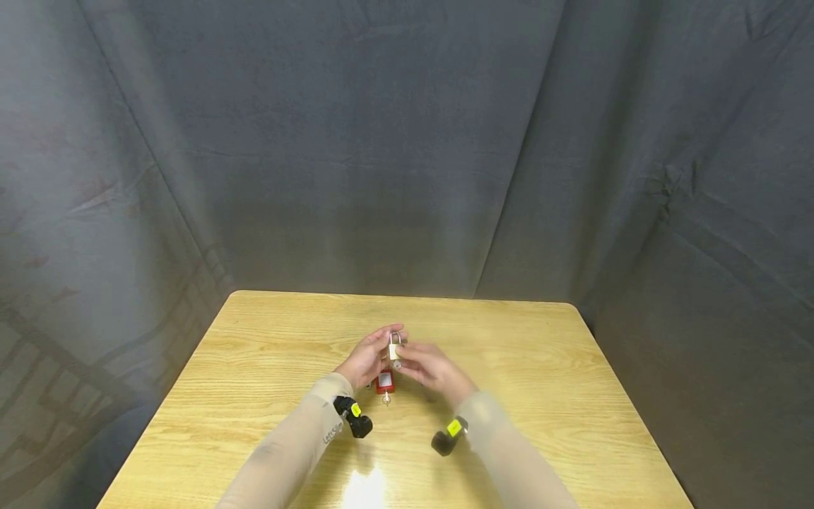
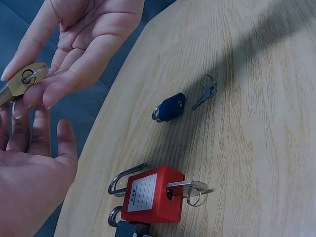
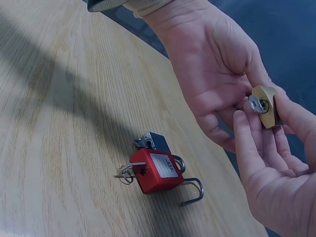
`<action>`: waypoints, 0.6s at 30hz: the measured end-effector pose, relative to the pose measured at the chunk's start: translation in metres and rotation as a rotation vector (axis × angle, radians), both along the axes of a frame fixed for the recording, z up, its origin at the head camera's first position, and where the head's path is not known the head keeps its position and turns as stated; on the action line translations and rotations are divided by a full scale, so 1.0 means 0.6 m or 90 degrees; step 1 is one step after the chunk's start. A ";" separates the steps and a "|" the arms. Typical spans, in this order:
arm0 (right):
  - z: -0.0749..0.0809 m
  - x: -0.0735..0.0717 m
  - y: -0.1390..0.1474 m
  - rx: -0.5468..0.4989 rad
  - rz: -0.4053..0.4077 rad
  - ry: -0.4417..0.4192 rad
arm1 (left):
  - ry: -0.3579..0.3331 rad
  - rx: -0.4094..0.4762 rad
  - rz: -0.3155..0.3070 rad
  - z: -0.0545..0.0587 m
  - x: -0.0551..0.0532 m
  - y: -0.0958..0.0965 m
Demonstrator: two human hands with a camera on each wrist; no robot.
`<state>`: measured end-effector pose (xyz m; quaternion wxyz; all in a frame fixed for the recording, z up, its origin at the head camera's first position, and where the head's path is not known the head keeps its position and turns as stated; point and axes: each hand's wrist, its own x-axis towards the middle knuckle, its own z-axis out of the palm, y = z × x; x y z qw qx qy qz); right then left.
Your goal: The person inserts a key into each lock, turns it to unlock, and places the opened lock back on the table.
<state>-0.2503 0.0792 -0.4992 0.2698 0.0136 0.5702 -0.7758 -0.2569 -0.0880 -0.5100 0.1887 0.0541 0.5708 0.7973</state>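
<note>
1. Brass padlock (image 3: 269, 118): raised over the desk (image 1: 509, 346), lower centre of the head view, with key (image 3: 256, 104) inserted.
2. Grip: right hand (image 1: 429, 364) pinches the brass padlock; left hand (image 1: 369, 355) is at its far side, and whether it grips cannot be told.
3. Done: red padlock (image 2: 155, 195), lower centre of the left wrist view, key fitted, shackle released.
4. Apparently remaining: blue padlock (image 2: 170, 107), centre of that view, loose key (image 2: 210, 91) beside it.
5. Dark padlock (image 3: 159, 141), beside the red padlock: status unclear.
6. Progress: judged partway.
</note>
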 end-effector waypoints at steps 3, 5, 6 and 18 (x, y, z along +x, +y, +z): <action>0.000 0.000 -0.001 0.003 -0.002 -0.002 | -0.003 -0.015 0.013 0.001 0.000 0.000; 0.000 0.000 -0.001 0.007 -0.002 -0.002 | -0.003 -0.021 0.017 0.002 -0.001 0.000; 0.000 0.000 -0.001 0.008 -0.003 -0.004 | -0.003 -0.024 0.020 0.002 -0.001 0.000; -0.001 0.001 0.001 0.037 -0.006 0.003 | -0.003 -0.048 0.069 0.000 -0.003 0.004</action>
